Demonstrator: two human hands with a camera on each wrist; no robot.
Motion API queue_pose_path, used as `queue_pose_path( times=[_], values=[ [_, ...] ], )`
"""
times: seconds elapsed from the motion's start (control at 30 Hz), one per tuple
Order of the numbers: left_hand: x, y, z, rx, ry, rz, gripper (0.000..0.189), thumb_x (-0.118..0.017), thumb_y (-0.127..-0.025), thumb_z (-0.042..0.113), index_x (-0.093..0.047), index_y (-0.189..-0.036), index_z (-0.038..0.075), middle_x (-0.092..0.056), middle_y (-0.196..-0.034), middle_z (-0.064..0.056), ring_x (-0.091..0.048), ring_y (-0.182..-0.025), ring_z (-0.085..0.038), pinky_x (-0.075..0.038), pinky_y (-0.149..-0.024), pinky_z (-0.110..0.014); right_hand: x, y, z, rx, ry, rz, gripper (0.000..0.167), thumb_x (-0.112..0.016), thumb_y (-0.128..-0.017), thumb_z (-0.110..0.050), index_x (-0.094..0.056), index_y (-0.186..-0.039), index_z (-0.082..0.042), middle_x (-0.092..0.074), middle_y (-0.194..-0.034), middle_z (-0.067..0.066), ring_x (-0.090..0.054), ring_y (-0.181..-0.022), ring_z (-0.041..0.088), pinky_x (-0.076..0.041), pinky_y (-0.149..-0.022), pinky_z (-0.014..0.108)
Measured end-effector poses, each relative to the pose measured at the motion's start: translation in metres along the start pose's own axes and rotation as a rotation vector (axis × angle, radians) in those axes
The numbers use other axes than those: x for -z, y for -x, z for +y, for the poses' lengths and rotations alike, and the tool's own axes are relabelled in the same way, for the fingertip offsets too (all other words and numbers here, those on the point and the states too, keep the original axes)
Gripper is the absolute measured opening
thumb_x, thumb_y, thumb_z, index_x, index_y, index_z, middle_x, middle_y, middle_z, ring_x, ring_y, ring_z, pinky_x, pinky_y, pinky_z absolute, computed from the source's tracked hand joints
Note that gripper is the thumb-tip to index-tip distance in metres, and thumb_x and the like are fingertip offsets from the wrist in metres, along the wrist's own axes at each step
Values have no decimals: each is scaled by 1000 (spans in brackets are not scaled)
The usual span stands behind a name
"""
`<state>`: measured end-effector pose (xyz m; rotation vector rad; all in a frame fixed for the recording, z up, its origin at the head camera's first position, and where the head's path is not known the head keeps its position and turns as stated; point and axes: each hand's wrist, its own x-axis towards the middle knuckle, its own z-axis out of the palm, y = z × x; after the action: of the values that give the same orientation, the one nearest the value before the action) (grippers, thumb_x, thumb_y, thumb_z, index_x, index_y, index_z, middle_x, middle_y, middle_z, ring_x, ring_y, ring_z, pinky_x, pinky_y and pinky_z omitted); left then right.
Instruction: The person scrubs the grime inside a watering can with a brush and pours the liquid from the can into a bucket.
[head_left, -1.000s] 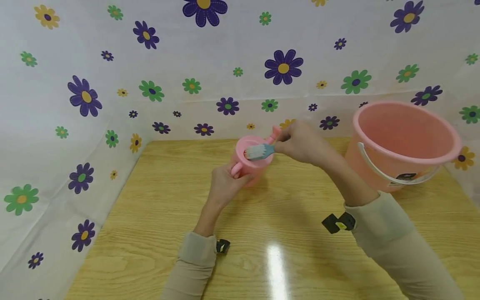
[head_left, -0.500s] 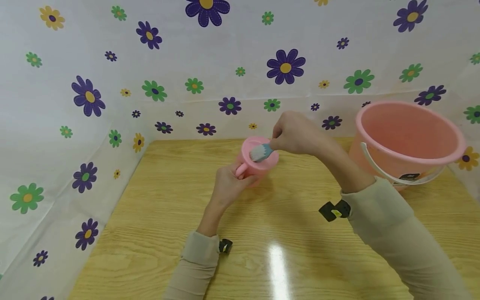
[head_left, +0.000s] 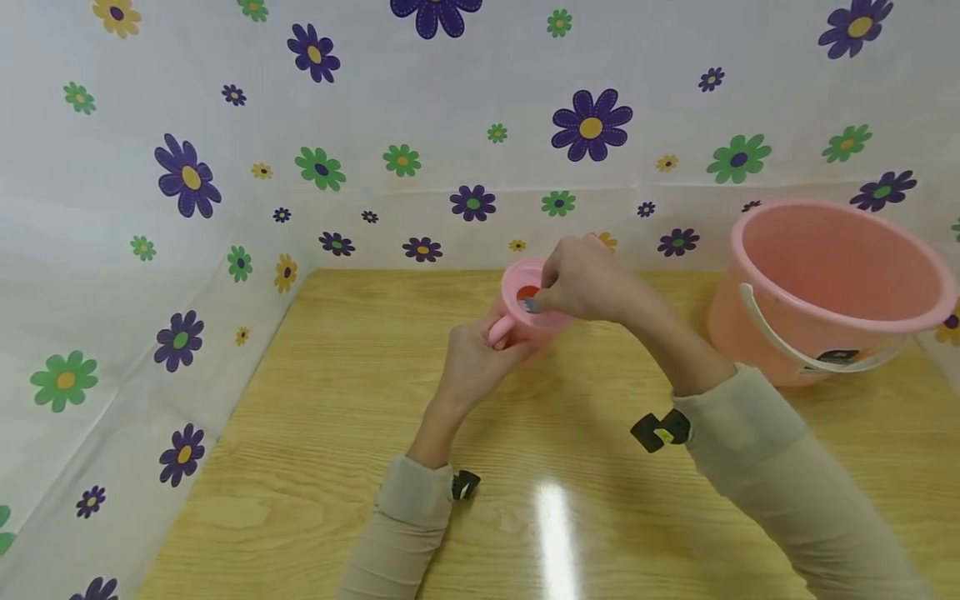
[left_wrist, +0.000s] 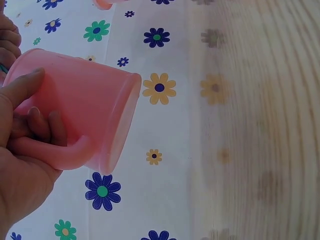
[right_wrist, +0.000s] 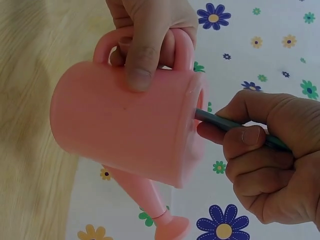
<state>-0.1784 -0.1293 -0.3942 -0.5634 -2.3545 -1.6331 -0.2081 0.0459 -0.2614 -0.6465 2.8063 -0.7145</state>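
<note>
My left hand [head_left: 480, 362] grips the handle [left_wrist: 55, 153] of a pink watering can [right_wrist: 120, 117] above the wooden table [head_left: 375, 367], my right hand [head_left: 588, 279] pinches a blue-green brush [right_wrist: 217, 120] reaching into its opening [head_left: 527, 292], and pushing too hard inside could twist the can from my grip.

the tabletop [head_left: 337, 375] leaves room left of the fingers of the left hand [head_left: 476, 362]; a bucket [head_left: 787, 333] obstructs right of the right hand [head_left: 588, 279].

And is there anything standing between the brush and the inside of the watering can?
Nothing visible: the brush, held in the right hand, reaches into the watering can. The left hand grips its handle outside, and the bucket stands apart.
</note>
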Motion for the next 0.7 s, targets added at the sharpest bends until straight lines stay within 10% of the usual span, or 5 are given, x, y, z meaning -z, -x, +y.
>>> queue_pose_path(
  times=[0.1, 0.33, 0.7],
  values=[
    [1, 0, 0, 19, -3, 25, 41, -78, -85, 11, -67, -124, 7, -61, -69, -2, -46, -56, -10, -37, -52, -20, -3, 2, 2, 36, -27, 43, 21, -70, -86, -16, -69, -70, -3, -49, -53, 0, -46, -52, 16, -38, -98, 38],
    [2, 0, -2, 3, -45, 75, 24, -79, -82, 11, -70, -103, 2, -48, -63, 3, -42, -57, -9, -35, -52, -21, -15, 19, 7, 35, -193, 101, 18, -59, -94, -14, -69, -93, 1, -51, -66, 4, -42, -54, 15, -34, -52, 28],
    [-13, 2, 0, -83, -51, 34, 53, -81, -83, 11, -61, -131, 9, -71, -90, -6, -57, -65, -9, -48, -59, -18, -58, 59, 33, -80, -818, 295, 25, -60, -97, -19, -68, -110, 1, -64, -85, 11, -57, -62, 19, -54, -55, 29]
  ],
)
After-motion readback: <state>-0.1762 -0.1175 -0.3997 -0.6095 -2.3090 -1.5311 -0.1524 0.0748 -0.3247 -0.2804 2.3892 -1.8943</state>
